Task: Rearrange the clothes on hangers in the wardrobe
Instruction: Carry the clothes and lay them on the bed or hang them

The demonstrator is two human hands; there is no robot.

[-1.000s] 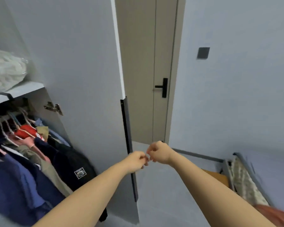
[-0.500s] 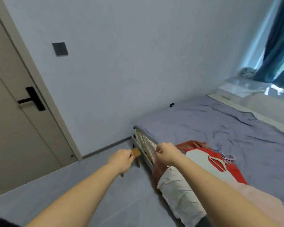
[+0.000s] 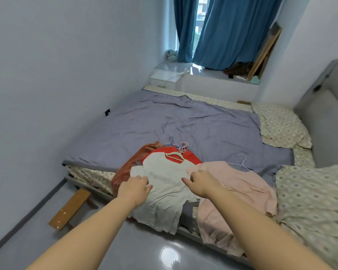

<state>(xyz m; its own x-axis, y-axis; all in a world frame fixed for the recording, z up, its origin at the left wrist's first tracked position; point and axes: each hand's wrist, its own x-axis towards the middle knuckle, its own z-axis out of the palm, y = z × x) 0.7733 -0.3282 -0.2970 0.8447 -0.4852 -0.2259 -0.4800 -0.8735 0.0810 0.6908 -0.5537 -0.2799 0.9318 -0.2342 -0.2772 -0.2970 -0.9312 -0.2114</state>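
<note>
View is swinging from wardrobe to bed (image 3: 203, 121); left hand (image 3: 134, 189) & right hand (image 3: 201, 182), now apart, empty, are reaching for cream shirt (image 3: 167, 197) w/ hanger (image 3: 174, 155): next pickup.

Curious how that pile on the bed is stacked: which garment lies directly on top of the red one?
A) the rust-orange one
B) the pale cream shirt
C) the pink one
B: the pale cream shirt covers most of the red garment, while the pink garment lies beside it to the right.
</note>
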